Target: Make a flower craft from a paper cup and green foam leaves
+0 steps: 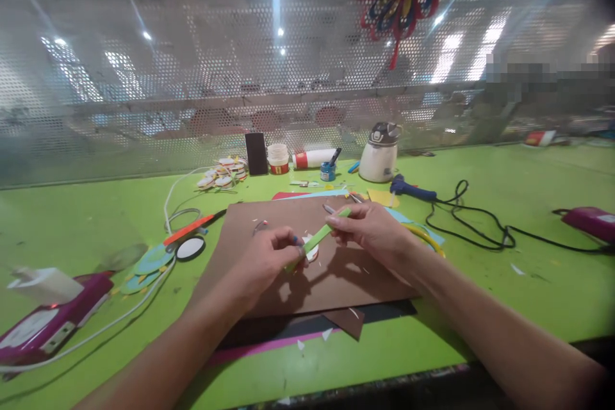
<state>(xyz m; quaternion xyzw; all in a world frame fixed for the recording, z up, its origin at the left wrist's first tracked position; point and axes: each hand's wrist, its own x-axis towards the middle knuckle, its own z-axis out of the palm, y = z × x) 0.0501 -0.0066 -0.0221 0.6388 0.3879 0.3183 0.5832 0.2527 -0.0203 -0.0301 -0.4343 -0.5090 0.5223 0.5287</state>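
Note:
A light green strip [318, 239] is stretched slantwise between my two hands, above a brown board [259, 282]. My left hand [276, 253] pinches its lower end between thumb and fingers. Near the upper end, my right hand [358, 227] grips the strip, and a thin grey pointed tool [329, 209] shows beside those fingers; whether the hand holds it I cannot tell. Beneath the strip lies a small white cut-out piece [312, 251], partly hidden by the strip and my left fingers.
Left of the board are an orange-handled cutter [189, 229], a black-rimmed white disc [190, 248] and a purple power strip [62, 314]. A blue glue gun [413, 189] with a black cord lies right. Behind stand a kettle [378, 157], blue jar [327, 171] and phone [256, 154].

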